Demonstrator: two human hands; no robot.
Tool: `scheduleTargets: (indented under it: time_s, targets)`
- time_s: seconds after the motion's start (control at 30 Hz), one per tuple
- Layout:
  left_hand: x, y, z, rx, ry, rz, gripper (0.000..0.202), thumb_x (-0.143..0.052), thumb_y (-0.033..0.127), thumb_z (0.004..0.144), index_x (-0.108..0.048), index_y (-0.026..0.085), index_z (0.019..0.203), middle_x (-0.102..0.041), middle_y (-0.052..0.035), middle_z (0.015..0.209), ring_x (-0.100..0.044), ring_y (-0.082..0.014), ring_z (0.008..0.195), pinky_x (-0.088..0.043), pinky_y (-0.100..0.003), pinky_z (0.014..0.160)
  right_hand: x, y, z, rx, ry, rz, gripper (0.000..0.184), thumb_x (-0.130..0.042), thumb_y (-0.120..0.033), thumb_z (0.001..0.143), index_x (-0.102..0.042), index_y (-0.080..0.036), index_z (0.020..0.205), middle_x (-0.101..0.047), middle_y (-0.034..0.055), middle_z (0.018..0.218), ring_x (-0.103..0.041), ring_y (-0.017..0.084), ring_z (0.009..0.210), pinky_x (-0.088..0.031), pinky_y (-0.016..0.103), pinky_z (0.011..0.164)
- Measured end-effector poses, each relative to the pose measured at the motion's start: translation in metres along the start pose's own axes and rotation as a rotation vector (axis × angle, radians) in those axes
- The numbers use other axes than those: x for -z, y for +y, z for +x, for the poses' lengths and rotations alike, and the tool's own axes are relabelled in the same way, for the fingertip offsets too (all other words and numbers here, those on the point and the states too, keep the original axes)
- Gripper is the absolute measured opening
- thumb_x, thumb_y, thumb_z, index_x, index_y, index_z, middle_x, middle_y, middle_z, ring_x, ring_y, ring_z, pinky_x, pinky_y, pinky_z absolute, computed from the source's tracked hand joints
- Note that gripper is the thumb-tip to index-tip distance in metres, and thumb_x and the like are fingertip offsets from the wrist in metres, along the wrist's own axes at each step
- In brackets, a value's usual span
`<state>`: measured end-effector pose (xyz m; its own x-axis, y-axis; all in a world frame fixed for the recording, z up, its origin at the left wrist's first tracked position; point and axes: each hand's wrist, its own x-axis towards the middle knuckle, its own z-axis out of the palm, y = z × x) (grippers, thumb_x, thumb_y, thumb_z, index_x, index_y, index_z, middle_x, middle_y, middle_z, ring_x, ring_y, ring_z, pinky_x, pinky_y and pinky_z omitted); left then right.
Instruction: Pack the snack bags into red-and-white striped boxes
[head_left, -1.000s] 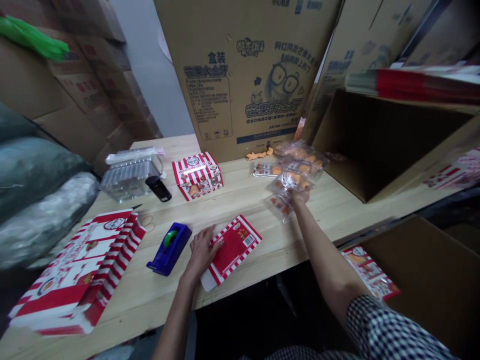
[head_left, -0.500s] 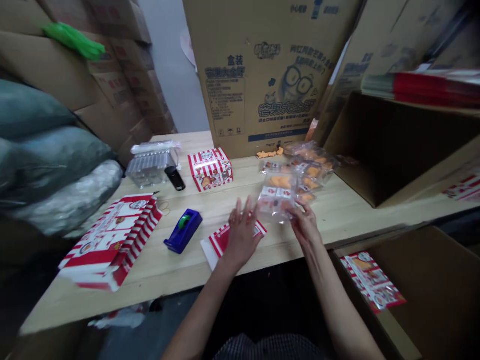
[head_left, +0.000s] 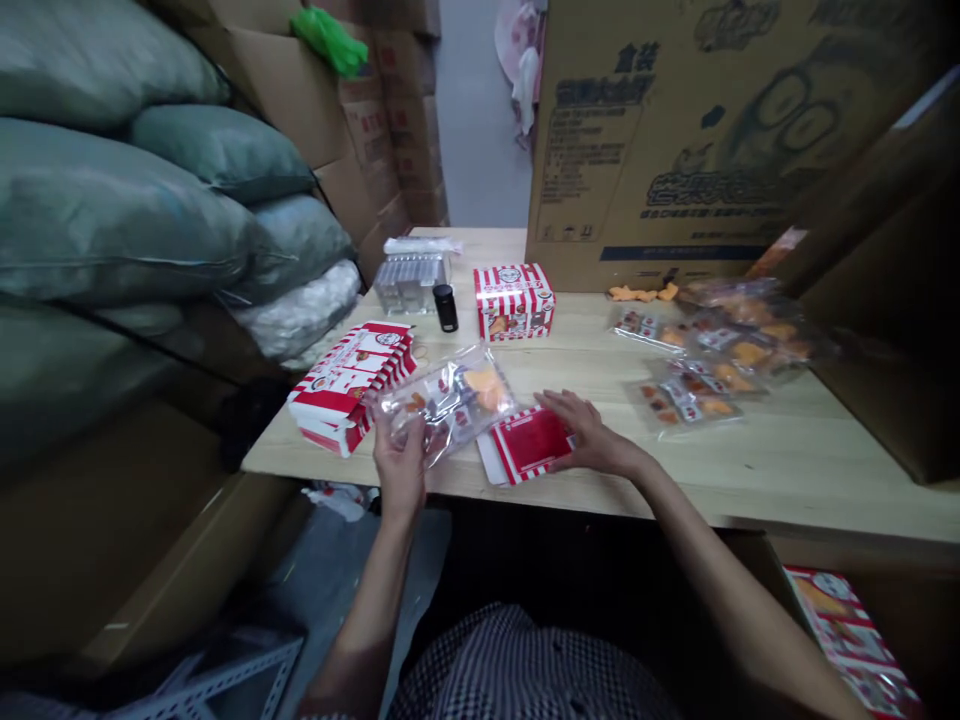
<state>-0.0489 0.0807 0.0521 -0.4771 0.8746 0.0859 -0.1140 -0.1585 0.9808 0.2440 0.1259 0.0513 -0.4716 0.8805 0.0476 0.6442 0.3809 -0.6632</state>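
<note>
My left hand (head_left: 401,462) is closed on a clear plastic snack packet (head_left: 450,398) with orange pieces inside, holding it just above the wooden table's front edge. My right hand (head_left: 589,440) lies with fingers stretched out on a flat red-and-white striped carton (head_left: 525,447) at the table's front edge. The packet overlaps the carton's left end. Several more snack packets (head_left: 697,395) lie to the right on the table (head_left: 787,450).
A stack of flat striped cartons (head_left: 349,385) sits at the table's left corner. Behind stand an assembled striped box (head_left: 514,300), a black bottle (head_left: 445,307) and clear plastic trays (head_left: 411,275). A large printed cardboard box (head_left: 675,140) stands at the back, grey sacks (head_left: 127,220) to the left.
The packet has passed from my right hand to my left and moved left. My right hand has come down on the flat carton. My head has turned left.
</note>
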Motion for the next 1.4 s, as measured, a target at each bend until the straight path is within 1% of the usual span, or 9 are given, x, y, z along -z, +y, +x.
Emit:
scheduleTargets:
  time_s: [0.1,0.17,0.27,0.37,0.47,0.67,0.9,1.27,1.4]
  targets:
    - [0.044,-0.009,-0.006,0.060,0.026,0.057,0.062,-0.070,0.042,0.083,-0.048,0.024,0.138,-0.065,-0.0104,0.129,-0.069,-0.0207,0.103,-0.059,-0.032,0.084,-0.027,0.006,0.026,-0.054,-0.324,-0.297,0.138,-0.096,-0.031,0.042,-0.021,-0.029,0.157,-0.015,0.0164,0.165,0.004,0.048,0.150,0.007,0.071,0.112]
    - [0.064,-0.017,-0.013,0.093,0.057,0.095,0.060,-0.072,0.041,0.082,-0.052,0.022,0.135,-0.066,-0.0101,0.126,-0.069,-0.0214,0.103,-0.058,-0.032,0.085,-0.039,0.009,0.040,-0.050,-0.419,-0.395,0.143,-0.095,-0.030,0.042,-0.012,-0.030,0.159,-0.008,0.0153,0.167,0.009,0.048,0.149,0.013,0.071,0.110]
    - [0.078,-0.032,-0.025,0.123,0.139,0.114,0.059,-0.074,0.042,0.080,-0.055,0.021,0.132,-0.068,-0.0102,0.121,-0.070,-0.0220,0.098,-0.060,-0.031,0.078,-0.047,0.014,0.050,-0.052,-0.468,-0.397,0.142,-0.090,-0.038,0.048,-0.002,-0.028,0.159,-0.014,0.0174,0.165,0.005,0.045,0.150,0.014,0.071,0.109]
    - [0.076,-0.045,-0.033,0.152,0.161,0.090,0.057,-0.072,0.043,0.082,-0.053,0.023,0.132,-0.067,-0.0097,0.122,-0.070,-0.0208,0.093,-0.060,-0.031,0.073,-0.051,0.022,0.041,-0.040,-0.405,-0.329,0.138,-0.086,-0.044,0.051,-0.002,-0.025,0.159,-0.027,0.0206,0.158,-0.013,0.042,0.149,0.009,0.067,0.113]
    - [0.072,-0.052,-0.035,0.157,0.074,0.116,0.056,-0.071,0.042,0.083,-0.053,0.024,0.132,-0.068,-0.0079,0.121,-0.070,-0.0204,0.095,-0.059,-0.034,0.082,-0.058,0.029,0.022,-0.025,-0.282,-0.286,0.134,-0.084,-0.046,0.053,-0.004,-0.025,0.159,-0.035,0.0201,0.152,-0.024,0.038,0.146,0.006,0.064,0.115]
    - [0.076,-0.052,-0.020,0.209,-0.242,0.265,0.056,-0.073,0.045,0.079,-0.062,0.016,0.125,-0.070,-0.0112,0.122,-0.065,-0.0268,0.113,-0.047,-0.040,0.102,-0.066,0.035,-0.003,-0.028,-0.201,-0.282,0.134,-0.084,-0.046,0.053,-0.004,-0.027,0.159,-0.035,0.0198,0.150,-0.026,0.039,0.144,0.006,0.065,0.115]
    - [0.077,-0.035,0.002,0.258,-0.541,0.426,0.063,-0.075,0.045,0.076,-0.063,0.013,0.129,-0.069,-0.0129,0.125,-0.063,-0.0310,0.113,-0.043,-0.045,0.106,-0.061,0.029,-0.007,0.018,-0.259,-0.263,0.137,-0.085,-0.041,0.051,-0.001,-0.027,0.159,-0.035,0.0197,0.150,-0.026,0.039,0.145,0.006,0.064,0.115]
    - [0.067,-0.039,0.021,0.426,-0.794,0.193,0.065,-0.080,0.039,0.072,-0.061,0.017,0.131,-0.069,-0.0116,0.123,-0.067,-0.0280,0.107,-0.051,-0.040,0.095,-0.065,0.028,-0.011,0.055,-0.319,-0.262,0.140,-0.087,-0.041,0.048,-0.003,-0.030,0.159,-0.032,0.0190,0.154,-0.023,0.039,0.146,0.007,0.064,0.114]
    - [0.051,-0.054,0.014,0.404,-0.695,0.187,0.064,-0.078,0.038,0.074,-0.059,0.014,0.130,-0.071,-0.0121,0.116,-0.067,-0.0275,0.103,-0.052,-0.042,0.094,-0.071,0.029,-0.013,0.021,-0.277,-0.265,0.134,-0.084,-0.041,0.050,-0.007,-0.029,0.159,-0.030,0.0188,0.154,-0.021,0.038,0.147,0.007,0.064,0.115]
